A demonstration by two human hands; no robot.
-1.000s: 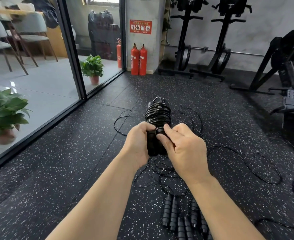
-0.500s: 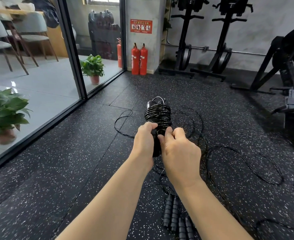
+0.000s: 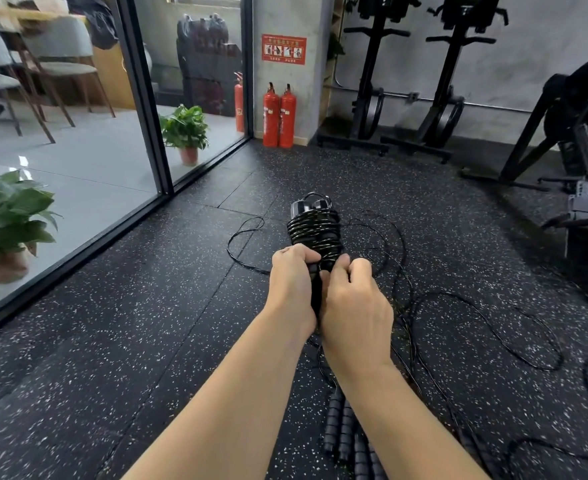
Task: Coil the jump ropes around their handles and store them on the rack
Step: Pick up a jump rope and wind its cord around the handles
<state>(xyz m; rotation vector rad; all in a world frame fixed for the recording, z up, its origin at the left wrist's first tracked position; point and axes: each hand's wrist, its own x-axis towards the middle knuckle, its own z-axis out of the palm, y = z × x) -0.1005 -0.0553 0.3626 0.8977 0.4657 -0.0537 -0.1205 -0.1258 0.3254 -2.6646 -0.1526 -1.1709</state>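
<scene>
rubber floor (image 3: 147, 341): loose rope (image 3: 486, 327) sprawled, awaiting winding. spare handles (image 3: 341, 431): lying below the wrists. coiled bundle (image 3: 315, 230): held mid-air; left hand (image 3: 292, 282) grips it steady, right hand (image 3: 355, 306) pinches cord against it, likely seating a turn.

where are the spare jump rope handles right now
In the head view, the spare handles lie on the speckled floor at bottom centre, between the forearms, below the left hand and right hand gripping the coiled rope.
</scene>
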